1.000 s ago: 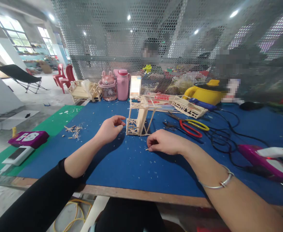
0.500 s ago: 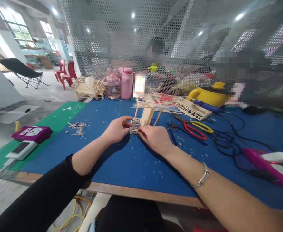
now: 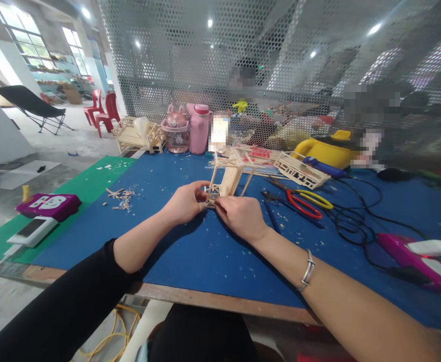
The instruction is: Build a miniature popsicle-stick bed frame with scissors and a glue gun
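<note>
A small model made of thin pale wooden sticks (image 3: 232,177) stands on the blue table mat in front of me, with a flat panel and slim upright posts. At its lower left is a little lattice railing (image 3: 216,189). My left hand (image 3: 186,203) grips the railing's left side between thumb and fingers. From the right, my right hand (image 3: 242,213) pinches the near lower edge of the model, its fingertips close to the left thumb. The exact contact under the right fingers is hidden.
Red-handled scissors (image 3: 304,203) and pliers (image 3: 275,196) lie right of the model. Black cables (image 3: 350,221) run to a purple power strip (image 3: 416,256). Wood scraps (image 3: 122,197) lie left. Behind are a pink bottle (image 3: 198,129), another stick model (image 3: 139,136) and a mesh screen (image 3: 190,60).
Both hands stay on the model. The lattice railing looks slightly lower and tilted between the fingers, and the right wrist has shifted a little. The view has moved slightly.
</note>
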`<state>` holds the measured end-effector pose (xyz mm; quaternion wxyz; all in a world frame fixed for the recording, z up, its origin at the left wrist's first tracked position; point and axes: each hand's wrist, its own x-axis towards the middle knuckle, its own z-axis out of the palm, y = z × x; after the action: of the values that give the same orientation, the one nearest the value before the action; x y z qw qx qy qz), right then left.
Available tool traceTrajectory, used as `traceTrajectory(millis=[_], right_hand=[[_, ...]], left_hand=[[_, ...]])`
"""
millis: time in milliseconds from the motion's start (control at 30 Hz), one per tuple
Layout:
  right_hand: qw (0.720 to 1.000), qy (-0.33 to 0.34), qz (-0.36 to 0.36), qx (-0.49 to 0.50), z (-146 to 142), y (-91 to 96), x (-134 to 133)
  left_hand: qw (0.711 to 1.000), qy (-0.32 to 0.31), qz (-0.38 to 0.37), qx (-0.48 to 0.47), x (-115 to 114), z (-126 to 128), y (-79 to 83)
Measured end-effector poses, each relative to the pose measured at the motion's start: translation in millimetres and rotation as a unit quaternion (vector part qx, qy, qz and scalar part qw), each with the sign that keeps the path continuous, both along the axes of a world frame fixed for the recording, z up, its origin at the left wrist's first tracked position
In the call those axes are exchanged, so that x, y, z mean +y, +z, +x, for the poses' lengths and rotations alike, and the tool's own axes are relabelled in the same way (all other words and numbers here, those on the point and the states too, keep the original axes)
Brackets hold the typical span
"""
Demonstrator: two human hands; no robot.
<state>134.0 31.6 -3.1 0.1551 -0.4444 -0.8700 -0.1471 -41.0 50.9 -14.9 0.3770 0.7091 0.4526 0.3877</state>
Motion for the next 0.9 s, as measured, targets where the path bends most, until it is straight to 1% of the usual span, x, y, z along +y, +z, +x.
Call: traceTrajectory(millis=[267, 367, 567, 733, 900], right_hand=[[1.000, -0.004, 0.008, -0.008, -4.2, -2.1, -2.5], [1.000, -0.017, 0.020, -0.002, -5.2, -3.5, -2.4], [0.999, -0.013, 0.035, -0.003, -6.0, -4.8, -1.8], [0.999, -0.006, 0.036, -0.002, -6.3, -5.7, -1.9], [0.999, 0.005, 0.035, 0.037, -3.5, -3.9, -2.9]], left_hand=[[0.999, -0.022, -0.014, -0.034, -0.3, 0.3, -1.2], [0.999, -0.014, -0.007, -0.040, 0.7, -0.3, -2.9], [1.000, 0.003, 0.022, -0.007, 1.1, -1.2, -2.8], [0.999, 0.011, 0.028, 0.012, 1.2, -1.9, -1.7], [0.999, 0.022, 0.031, 0.011, 2.0, -0.9, -2.5]])
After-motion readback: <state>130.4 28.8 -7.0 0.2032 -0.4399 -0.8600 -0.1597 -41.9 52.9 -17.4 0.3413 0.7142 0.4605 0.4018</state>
